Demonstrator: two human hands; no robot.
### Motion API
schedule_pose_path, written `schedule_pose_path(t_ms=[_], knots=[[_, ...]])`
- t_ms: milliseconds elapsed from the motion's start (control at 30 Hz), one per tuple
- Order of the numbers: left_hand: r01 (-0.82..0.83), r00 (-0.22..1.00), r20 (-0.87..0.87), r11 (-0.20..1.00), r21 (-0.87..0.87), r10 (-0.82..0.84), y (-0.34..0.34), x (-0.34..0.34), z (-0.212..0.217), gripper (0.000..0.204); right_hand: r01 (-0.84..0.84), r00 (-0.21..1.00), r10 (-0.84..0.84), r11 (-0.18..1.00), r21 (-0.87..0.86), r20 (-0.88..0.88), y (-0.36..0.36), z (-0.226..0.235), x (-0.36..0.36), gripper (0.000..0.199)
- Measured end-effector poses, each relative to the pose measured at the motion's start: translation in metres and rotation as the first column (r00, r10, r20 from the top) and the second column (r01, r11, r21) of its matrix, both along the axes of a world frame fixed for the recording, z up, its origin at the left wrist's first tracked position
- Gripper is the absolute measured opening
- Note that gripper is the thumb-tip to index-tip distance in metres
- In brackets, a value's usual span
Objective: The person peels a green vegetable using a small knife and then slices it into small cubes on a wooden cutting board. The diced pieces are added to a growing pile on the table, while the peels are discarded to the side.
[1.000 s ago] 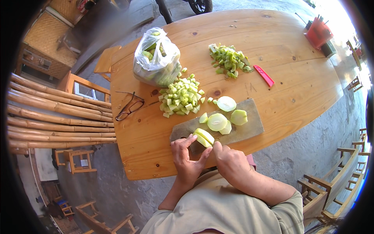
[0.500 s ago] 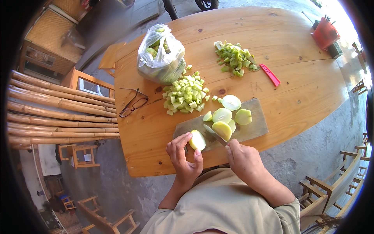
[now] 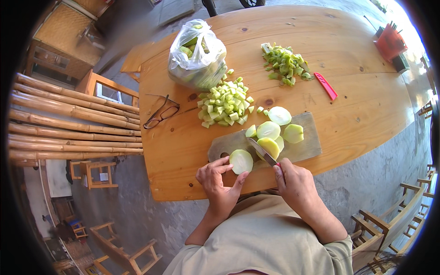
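My left hand (image 3: 219, 185) grips a round, pale green fruit slice (image 3: 241, 162) by its edge, thumb on one side and fingers on the other, its cut face turned up. In my right hand (image 3: 296, 183) is a knife (image 3: 262, 149) with a red handle, its blade slanting up and left over the board. A grey cutting board (image 3: 303, 143) lies near the front edge of the table. Several thick pieces rest on it, among them a yellow-green slice (image 3: 269, 146) beside the blade, a whitish slice (image 3: 279, 115) and a green-rimmed piece (image 3: 293, 134).
Beyond the board is a heap of pale green cubes (image 3: 223, 103). Behind it stands a plastic bag (image 3: 198, 59) of green fruit. Peelings (image 3: 286, 64) lie beside a pink-red peeler or sheath (image 3: 326, 85). Glasses (image 3: 162, 112) sit left; a red container (image 3: 390, 42) stands far right on the wooden table (image 3: 362, 110).
The slice in my left hand has tipped from nearly upright to flatter, showing its round face. The knife has turned slightly, with more of its handle showing. The whole view has shifted a little.
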State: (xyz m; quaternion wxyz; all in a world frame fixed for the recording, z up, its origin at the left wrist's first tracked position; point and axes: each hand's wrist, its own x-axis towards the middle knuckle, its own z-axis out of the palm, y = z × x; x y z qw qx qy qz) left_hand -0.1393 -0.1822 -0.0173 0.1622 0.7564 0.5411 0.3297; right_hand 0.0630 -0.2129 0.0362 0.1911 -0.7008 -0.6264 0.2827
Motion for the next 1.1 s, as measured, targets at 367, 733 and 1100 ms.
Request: schedule_pose_path(t_ms=[367,733,1100], knots=[[0.127,0.992,-0.021,0.992,-0.013,-0.128,0.009,0.001,0.012,0.062,-0.021,0.994,0.034,0.991,0.13,-0.099,-0.007,0.003,-0.008,0.009],[0.023,0.999,-0.033,0.999,0.044,-0.022,0.007,0.016,0.01,0.062,-0.08,0.99,0.045,0.961,0.266,0.133,-0.012,-0.002,-0.012,0.015],[0.012,0.998,-0.059,0.999,0.043,-0.01,0.006,0.014,0.007,0.055,-0.121,0.967,0.06,0.964,0.235,0.248,-0.011,0.005,-0.015,0.012]])
